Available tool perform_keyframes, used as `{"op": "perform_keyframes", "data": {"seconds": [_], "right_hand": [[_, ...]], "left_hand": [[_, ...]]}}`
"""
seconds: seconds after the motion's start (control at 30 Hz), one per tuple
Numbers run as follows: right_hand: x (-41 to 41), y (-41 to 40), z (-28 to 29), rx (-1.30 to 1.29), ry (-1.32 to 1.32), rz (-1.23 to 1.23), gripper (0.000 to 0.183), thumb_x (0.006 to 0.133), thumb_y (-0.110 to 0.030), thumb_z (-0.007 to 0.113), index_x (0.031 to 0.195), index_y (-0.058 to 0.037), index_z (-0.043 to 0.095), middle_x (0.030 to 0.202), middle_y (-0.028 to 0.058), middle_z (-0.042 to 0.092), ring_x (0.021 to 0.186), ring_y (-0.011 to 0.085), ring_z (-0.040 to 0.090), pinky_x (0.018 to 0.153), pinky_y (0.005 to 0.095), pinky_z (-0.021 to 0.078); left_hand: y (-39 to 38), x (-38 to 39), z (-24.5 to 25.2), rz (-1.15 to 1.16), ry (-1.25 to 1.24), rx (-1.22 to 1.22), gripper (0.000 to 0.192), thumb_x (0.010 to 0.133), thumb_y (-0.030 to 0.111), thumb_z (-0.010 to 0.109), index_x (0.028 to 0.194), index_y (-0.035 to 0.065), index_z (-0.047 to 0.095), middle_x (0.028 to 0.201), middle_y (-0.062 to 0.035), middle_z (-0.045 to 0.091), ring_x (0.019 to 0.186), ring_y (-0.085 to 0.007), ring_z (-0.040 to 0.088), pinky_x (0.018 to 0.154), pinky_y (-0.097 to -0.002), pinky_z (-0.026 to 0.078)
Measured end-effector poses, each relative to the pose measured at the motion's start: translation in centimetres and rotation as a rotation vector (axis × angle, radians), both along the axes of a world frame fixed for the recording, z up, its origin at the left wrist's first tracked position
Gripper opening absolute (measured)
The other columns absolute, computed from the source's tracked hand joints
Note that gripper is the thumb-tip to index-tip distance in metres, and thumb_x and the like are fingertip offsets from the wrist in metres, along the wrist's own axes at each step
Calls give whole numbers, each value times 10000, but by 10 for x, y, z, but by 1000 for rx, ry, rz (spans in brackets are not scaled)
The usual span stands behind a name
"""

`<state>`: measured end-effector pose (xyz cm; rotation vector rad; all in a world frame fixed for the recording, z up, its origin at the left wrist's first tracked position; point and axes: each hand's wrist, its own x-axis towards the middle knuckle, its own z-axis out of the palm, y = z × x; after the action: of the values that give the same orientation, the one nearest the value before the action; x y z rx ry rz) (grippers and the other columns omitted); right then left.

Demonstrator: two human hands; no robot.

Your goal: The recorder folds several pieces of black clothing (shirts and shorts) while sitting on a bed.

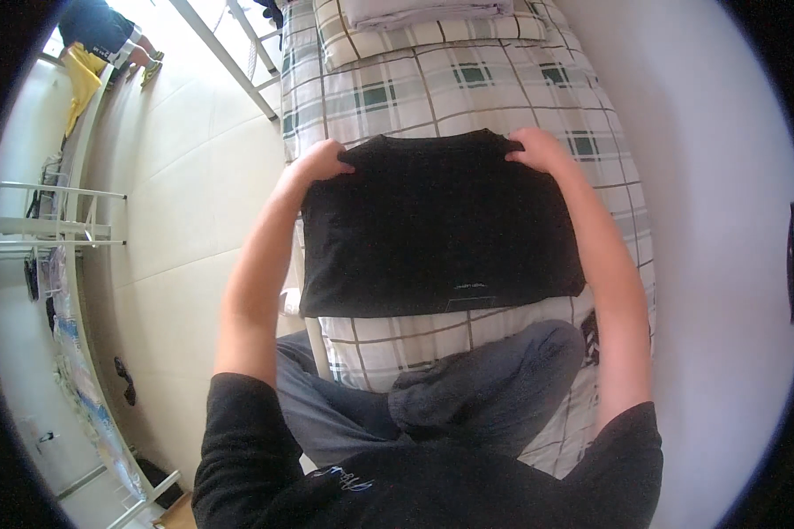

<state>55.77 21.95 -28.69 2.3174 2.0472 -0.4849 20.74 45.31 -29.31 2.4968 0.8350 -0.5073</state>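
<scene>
A black T-shirt (437, 218) is spread on the bed in front of my crossed legs, its neckline at the far side. My left hand (327, 161) pinches its far left corner between thumb and fingers. At the far right corner, my right hand (534, 151) grips the cloth in the same way. The near edge looks straight, like a fold, and small print shows near it. Under the shirt lies a plaid bedsheet (430, 92) in white, grey and green.
A plaid pillow (430, 36) with folded pale bedding (430, 12) on top lies at the bed's head. A white wall (701, 264) runs along the right. Left are a metal ladder (228, 59), tiled floor (178, 192) and another bunk (83, 317). A person (106, 33) is at the far left.
</scene>
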Motion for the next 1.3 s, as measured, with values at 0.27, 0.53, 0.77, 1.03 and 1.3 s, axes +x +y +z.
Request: {"op": "perform_keyframes", "data": {"seconds": [0.27,0.53,0.77,1.03,1.3], "right_hand": [[-16,-33,127,518,-218,-81,349,863,-415,522,874,-66,535,720,190,599,697,422,563,574,466,451],[-55,-100,234,892,-279,-32,225,824,-314,609,881,-102,559,738,99,615,655,303,602,534,386,450],[-108,-206,177,177,351,-271,342,746,-118,675,1069,-51,588,852,112,638,821,210,616,749,331,485],[-81,-296,19,-199,501,-699,587,766,-299,699,1217,9,483,927,134,620,839,187,589,741,320,481],[-58,-195,-47,105,954,-1244,762,695,-525,689,1159,56,525,1014,169,606,898,231,587,765,344,468]], "left_hand": [[14,-46,110,-74,-494,342,283,863,286,571,998,44,515,824,-195,616,790,-375,602,694,-445,486],[-74,-110,246,-100,-484,768,246,867,288,547,1036,116,494,843,-110,627,758,-287,630,638,-402,500],[-172,-209,172,39,-373,478,289,795,304,632,946,78,535,896,-86,611,761,-278,609,635,-384,486],[-255,-304,24,623,-301,-45,152,784,140,646,863,28,579,813,-126,643,746,-270,637,664,-353,497],[-241,-203,-40,1499,-1001,-1135,501,835,263,635,1183,-46,448,1110,-172,533,994,-270,567,818,-346,487]]}}
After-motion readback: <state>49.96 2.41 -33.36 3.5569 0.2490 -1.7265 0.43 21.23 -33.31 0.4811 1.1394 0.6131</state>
